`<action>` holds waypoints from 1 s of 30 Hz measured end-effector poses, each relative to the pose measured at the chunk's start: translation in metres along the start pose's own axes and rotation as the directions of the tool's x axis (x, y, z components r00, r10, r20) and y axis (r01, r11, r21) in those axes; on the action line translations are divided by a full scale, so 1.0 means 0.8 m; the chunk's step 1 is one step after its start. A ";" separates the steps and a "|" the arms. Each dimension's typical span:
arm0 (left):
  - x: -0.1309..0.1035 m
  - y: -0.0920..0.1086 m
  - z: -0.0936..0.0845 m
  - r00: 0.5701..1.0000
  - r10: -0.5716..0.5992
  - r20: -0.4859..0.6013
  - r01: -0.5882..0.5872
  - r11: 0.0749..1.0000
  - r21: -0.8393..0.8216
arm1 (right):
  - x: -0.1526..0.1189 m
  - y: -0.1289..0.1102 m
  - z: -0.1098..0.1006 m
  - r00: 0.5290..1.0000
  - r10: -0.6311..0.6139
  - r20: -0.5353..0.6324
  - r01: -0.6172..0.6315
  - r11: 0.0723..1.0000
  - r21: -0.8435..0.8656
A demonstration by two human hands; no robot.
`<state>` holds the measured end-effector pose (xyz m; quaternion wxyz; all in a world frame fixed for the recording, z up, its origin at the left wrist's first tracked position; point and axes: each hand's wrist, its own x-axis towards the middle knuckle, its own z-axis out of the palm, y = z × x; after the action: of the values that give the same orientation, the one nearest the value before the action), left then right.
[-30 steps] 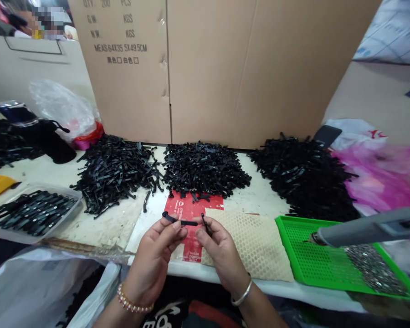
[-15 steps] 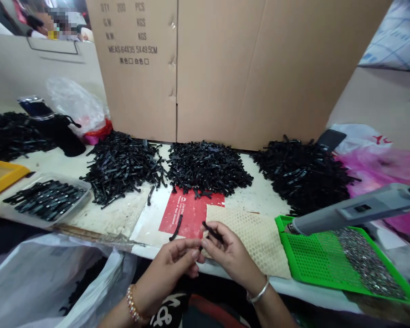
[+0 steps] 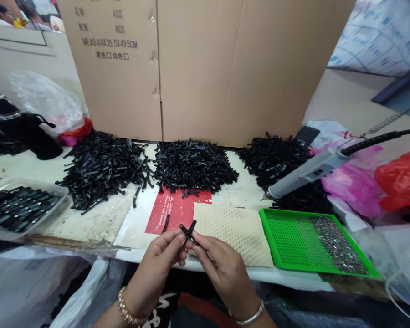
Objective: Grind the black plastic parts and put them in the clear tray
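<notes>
Between my fingertips are small black strips (image 3: 189,231) crossed in an X, near the table's front edge. My left hand (image 3: 164,255) pinches them from the left, and my right hand (image 3: 220,264) pinches them from the right. A single black strip (image 3: 166,223) lies on the red printed sheet (image 3: 177,205) just beyond my left hand. Beside my right hand is a beige textured mat (image 3: 235,232). A green tray (image 3: 287,241) of small metal parts stands to the right, with a grey electric screwdriver (image 3: 304,175) hanging above its back edge.
Three piles of black strips, left (image 3: 105,168), middle (image 3: 194,166) and right (image 3: 276,157), lie before a large cardboard box (image 3: 253,68). A clear container (image 3: 23,209) of strips and a black bottle pouch (image 3: 37,136) are at left. Pink (image 3: 355,177) and red bags (image 3: 401,177) are at right.
My hands now hold the strips crossed in an X and raised into view. The screwdriver has swung up and back from the green tray. The view has shifted to the right.
</notes>
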<state>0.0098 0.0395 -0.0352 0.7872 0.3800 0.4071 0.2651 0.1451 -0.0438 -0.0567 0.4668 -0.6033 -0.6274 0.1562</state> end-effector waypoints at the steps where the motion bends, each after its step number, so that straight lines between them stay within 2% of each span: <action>1: 0.000 0.000 0.000 1.000 0.012 -0.007 -0.012 1.000 0.009 | 0.000 0.000 0.000 1.000 -0.020 -0.014 0.020 1.000 -0.010; 9: -0.004 -0.001 0.001 0.999 -0.013 -0.045 0.014 1.000 0.019 | -0.002 0.004 0.001 0.997 -0.053 -0.061 0.048 0.996 -0.075; 16: 0.001 -0.003 0.003 0.998 0.039 -0.041 -0.035 0.995 0.089 | -0.002 0.013 0.005 0.994 -0.108 -0.025 0.102 0.979 -0.179; 20: 0.008 -0.012 0.005 0.992 0.086 -0.095 -0.074 0.990 0.121 | -0.007 0.017 0.017 0.992 -0.119 0.027 0.123 0.966 -0.230; 22: 0.012 -0.015 0.001 0.986 0.091 -0.138 -0.080 0.993 0.088 | -0.005 0.017 0.019 0.994 -0.088 0.068 0.100 0.975 -0.199; 24: 0.017 -0.010 -0.008 0.977 0.098 -0.191 -0.089 0.994 0.057 | 0.007 0.016 0.017 0.992 -0.042 0.122 0.056 0.992 -0.116; 27: 0.025 0.011 -0.032 0.935 0.161 -0.315 -0.160 0.987 0.030 | 0.047 0.021 0.009 0.990 -0.015 0.139 0.023 0.998 -0.056; 30: 0.028 0.036 -0.059 0.886 0.224 -0.407 -0.234 0.972 0.026 | 0.104 0.039 0.013 0.987 0.002 0.160 0.039 0.966 -0.255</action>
<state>-0.0210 0.0902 -0.0395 0.6530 0.3523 0.5108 0.4342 0.1696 0.0419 -0.0524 0.3346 -0.6385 -0.6832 0.1167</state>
